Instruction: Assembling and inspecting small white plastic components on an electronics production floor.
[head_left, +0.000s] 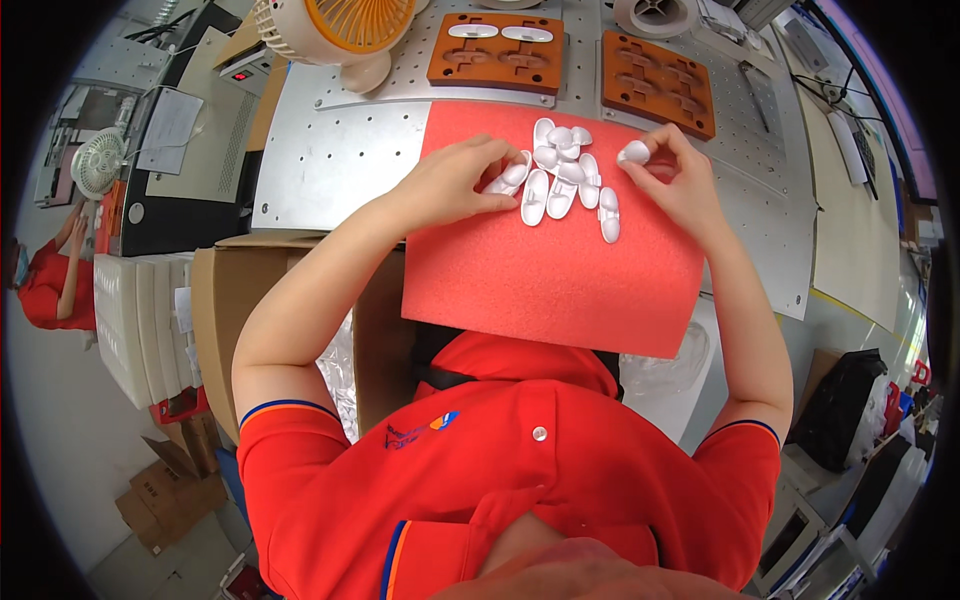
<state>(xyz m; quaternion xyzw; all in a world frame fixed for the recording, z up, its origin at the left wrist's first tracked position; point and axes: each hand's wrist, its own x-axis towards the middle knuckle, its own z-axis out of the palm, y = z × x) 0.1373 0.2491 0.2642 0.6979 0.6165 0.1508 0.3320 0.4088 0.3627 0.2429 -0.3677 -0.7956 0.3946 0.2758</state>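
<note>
A small heap of glossy white oval plastic pieces (561,193) lies on a red foam mat (540,285). Some show a raised rounded bump or a hollow. At the heap's left edge, my left hand (455,183) has its thumb and fingers closed about white pieces (512,175); its fingertips partly cover them. To the right of the heap, my right hand (682,182) pinches one white plastic piece (635,152) between thumb and forefinger, just above the mat. Beyond the mat, an orange-brown fixture block (487,72) carries two white oval pieces (500,33) in its far row.
Another orange-brown fixture block (655,85) with shaped recesses sits at the far right on a perforated metal plate (335,150). An orange-and-white fan (360,25) stands far left. An open cardboard box (225,300) is beside my left arm. Another person (60,280) works at the left.
</note>
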